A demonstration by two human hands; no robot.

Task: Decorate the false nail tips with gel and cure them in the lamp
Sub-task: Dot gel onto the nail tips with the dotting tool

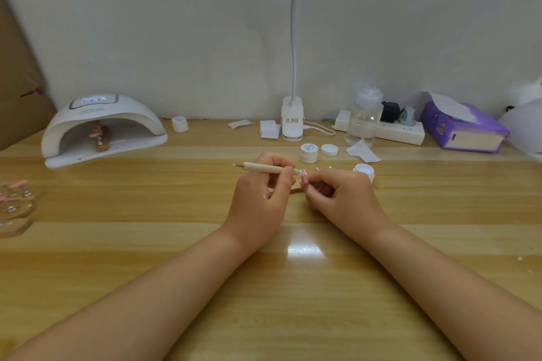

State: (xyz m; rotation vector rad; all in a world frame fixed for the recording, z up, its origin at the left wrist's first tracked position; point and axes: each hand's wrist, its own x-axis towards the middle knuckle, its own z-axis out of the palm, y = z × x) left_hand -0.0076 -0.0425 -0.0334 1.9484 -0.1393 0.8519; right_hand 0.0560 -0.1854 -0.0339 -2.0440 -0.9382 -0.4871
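My left hand (261,199) grips a wooden dotting pen (264,167) lying level, its metal tip pointing left. Close beside it, my right hand (340,199) pinches a pink false nail tip (305,176) with white dots. A wooden holder (296,188) shows between the two hands. The white curing lamp (102,129) stands at the back left with a stand of pink nail tips (98,133) inside it. An open gel pot (364,170) sits just right of my right hand.
More nail tips on clear stands (16,205) lie at the left edge. A closed gel jar (308,152), a loose lid (329,150) and wipes (363,151) sit behind my hands. Further back are a clip desk lamp (292,120), a power strip (381,127), a clear bottle (363,117) and a purple tissue box (463,129).
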